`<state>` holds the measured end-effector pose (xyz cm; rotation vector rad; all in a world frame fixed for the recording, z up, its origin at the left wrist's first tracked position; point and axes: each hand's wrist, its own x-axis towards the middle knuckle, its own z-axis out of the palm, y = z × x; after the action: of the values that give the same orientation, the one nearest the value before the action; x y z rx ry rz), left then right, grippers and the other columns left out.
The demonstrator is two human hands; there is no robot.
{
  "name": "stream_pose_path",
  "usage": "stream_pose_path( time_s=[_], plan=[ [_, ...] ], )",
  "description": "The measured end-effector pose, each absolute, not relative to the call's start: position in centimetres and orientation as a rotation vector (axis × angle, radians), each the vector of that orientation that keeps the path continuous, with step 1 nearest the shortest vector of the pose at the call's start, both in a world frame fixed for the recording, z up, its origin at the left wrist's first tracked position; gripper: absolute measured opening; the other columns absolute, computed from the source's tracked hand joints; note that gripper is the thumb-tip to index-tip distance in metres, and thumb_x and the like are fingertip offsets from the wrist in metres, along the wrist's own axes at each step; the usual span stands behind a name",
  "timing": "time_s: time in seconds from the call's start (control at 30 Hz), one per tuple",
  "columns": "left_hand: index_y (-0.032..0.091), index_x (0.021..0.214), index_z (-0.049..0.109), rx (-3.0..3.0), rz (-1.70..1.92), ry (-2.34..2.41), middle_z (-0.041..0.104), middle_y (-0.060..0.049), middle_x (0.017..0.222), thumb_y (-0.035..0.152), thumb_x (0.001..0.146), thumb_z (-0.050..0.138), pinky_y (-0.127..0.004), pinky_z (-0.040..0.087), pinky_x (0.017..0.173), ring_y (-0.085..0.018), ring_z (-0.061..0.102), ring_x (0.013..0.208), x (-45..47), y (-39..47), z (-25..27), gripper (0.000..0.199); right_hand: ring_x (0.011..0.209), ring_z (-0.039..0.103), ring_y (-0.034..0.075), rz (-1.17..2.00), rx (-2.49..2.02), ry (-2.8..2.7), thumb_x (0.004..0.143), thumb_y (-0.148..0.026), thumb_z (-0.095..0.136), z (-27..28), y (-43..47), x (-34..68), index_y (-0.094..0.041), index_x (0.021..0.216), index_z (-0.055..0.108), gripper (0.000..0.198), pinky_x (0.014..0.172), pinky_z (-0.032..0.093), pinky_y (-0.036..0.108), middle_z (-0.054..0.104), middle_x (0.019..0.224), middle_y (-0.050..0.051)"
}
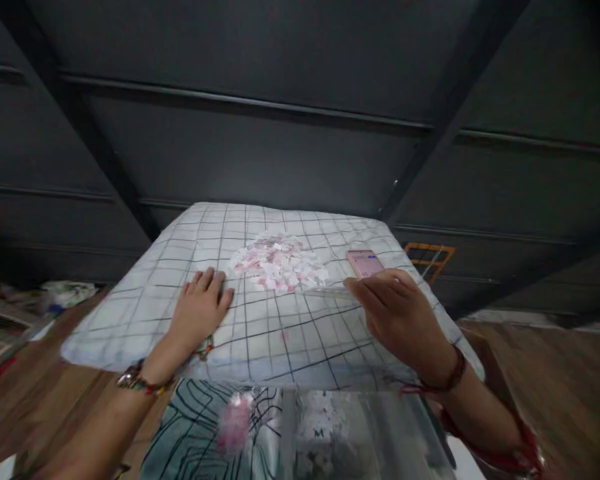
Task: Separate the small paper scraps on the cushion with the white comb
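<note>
My left hand [200,305] lies flat on the white checked cloth [155,300] of the table, fingers stretched out and holding nothing. Just beyond it and to the right is a loose pile of small white and pink paper-like pieces [280,263]. My right hand [397,313] is over the right side of the cloth, fingers pinched together. A faint, pale thin shape runs from its fingertips towards the pile, too blurred to name. Right behind this hand lies a pink phone [365,263] with a lit screen, its near end partly covered by the fingers.
Dark metal panels [260,160] with bars rise behind the table. Below its front edge are a green fabric with black lines [195,427], a blurred pink item [235,423] and a grey printed surface [350,433]. An orange frame [430,260] stands at the right, above wooden flooring [560,367].
</note>
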<state>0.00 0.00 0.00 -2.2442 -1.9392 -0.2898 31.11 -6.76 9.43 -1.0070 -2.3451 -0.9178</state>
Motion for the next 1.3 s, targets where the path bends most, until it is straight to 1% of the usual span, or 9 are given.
stream_pose_path(
  time_s=[0.23,0.4,0.5,0.67,0.8,0.93,1.03,1.17,1.3],
  plan=[
    [0.01,0.129,0.049,-2.242,-0.333,-1.935,0.046,-0.019,0.137,0.039,0.091,0.03,-0.051,0.035,0.103,-0.032,0.039,0.13,0.0,0.0,-0.4,0.051,0.065,0.04,0.017,-0.98,-1.024,-2.349,0.077,0.003,0.037,8.9,-5.0,29.6,-0.013,0.092,0.059,0.031,0.071,0.036,0.032,0.053,0.065,0.001],
    [0.011,0.128,0.05,-2.231,-0.329,-1.935,0.045,-0.018,0.138,0.039,0.091,0.031,-0.051,0.036,0.102,-0.032,0.039,0.129,-0.1,-0.1,-0.3,0.051,0.072,0.044,0.017,-0.874,-0.993,-2.375,0.076,0.005,0.039,9.1,-6.3,30.0,-0.011,0.095,0.058,0.032,0.077,0.037,0.032,0.057,0.071,0.002],
    [0.01,0.128,0.051,-2.235,-0.34,-1.927,0.046,-0.019,0.137,0.039,0.091,0.031,-0.051,0.036,0.102,-0.033,0.039,0.129,-0.1,0.0,-0.3,0.051,0.074,0.044,0.017,-0.894,-0.995,-2.338,0.076,0.004,0.04,9.2,-6.1,30.1,-0.01,0.098,0.058,0.031,0.079,0.036,0.033,0.057,0.072,0.003],
    [0.009,0.128,0.05,-2.241,-0.338,-1.933,0.046,-0.019,0.137,0.039,0.091,0.031,-0.051,0.036,0.102,-0.033,0.039,0.129,0.0,-0.1,-0.2,0.051,0.065,0.039,0.017,-0.983,-1.006,-2.354,0.078,0.003,0.039,8.7,-4.8,29.3,-0.012,0.091,0.06,0.029,0.068,0.035,0.032,0.053,0.065,0.001],
    [0.01,0.128,0.051,-2.235,-0.345,-1.927,0.046,-0.018,0.137,0.039,0.091,0.031,-0.051,0.036,0.102,-0.034,0.039,0.129,0.0,-0.1,-0.4,0.051,0.071,0.044,0.017,-0.903,-0.985,-2.372,0.076,0.005,0.039,8.5,-5.7,29.4,-0.012,0.092,0.059,0.031,0.075,0.037,0.032,0.057,0.069,0.001],
    [0.011,0.127,0.051,-2.23,-0.367,-1.915,0.047,-0.018,0.136,0.039,0.091,0.031,-0.051,0.036,0.101,-0.033,0.04,0.129,-0.1,0.0,-0.6,0.05,0.072,0.046,0.016,-0.783,-0.988,-2.394,0.074,0.008,0.039,9.1,-6.9,30.1,-0.012,0.094,0.058,0.034,0.079,0.038,0.032,0.06,0.071,0.001],
    [0.011,0.127,0.051,-2.235,-0.37,-1.906,0.048,-0.018,0.135,0.04,0.091,0.03,-0.05,0.036,0.102,-0.031,0.039,0.129,-0.2,0.1,-0.7,0.05,0.073,0.047,0.017,-0.823,-0.997,-2.345,0.075,0.006,0.041,9.4,-6.8,30.1,-0.011,0.096,0.058,0.032,0.079,0.038,0.032,0.061,0.072,0.002],
    [0.011,0.126,0.051,-2.237,-0.372,-1.919,0.048,-0.018,0.135,0.04,0.091,0.029,-0.05,0.036,0.102,-0.031,0.039,0.129,-0.1,0.0,-0.5,0.051,0.07,0.046,0.017,-0.904,-0.993,-2.318,0.076,0.005,0.039,8.8,-6.0,29.9,-0.013,0.094,0.059,0.032,0.074,0.039,0.032,0.059,0.068,0.001],
    [0.01,0.126,0.052,-2.247,-0.377,-1.918,0.048,-0.019,0.135,0.039,0.091,0.029,-0.051,0.036,0.102,-0.031,0.04,0.129,-0.1,0.0,-0.4,0.051,0.07,0.049,0.016,-0.756,-1.005,-2.365,0.076,0.004,0.04,8.6,-6.5,29.8,-0.012,0.093,0.059,0.03,0.075,0.04,0.032,0.061,0.07,0.002]
  ],
)
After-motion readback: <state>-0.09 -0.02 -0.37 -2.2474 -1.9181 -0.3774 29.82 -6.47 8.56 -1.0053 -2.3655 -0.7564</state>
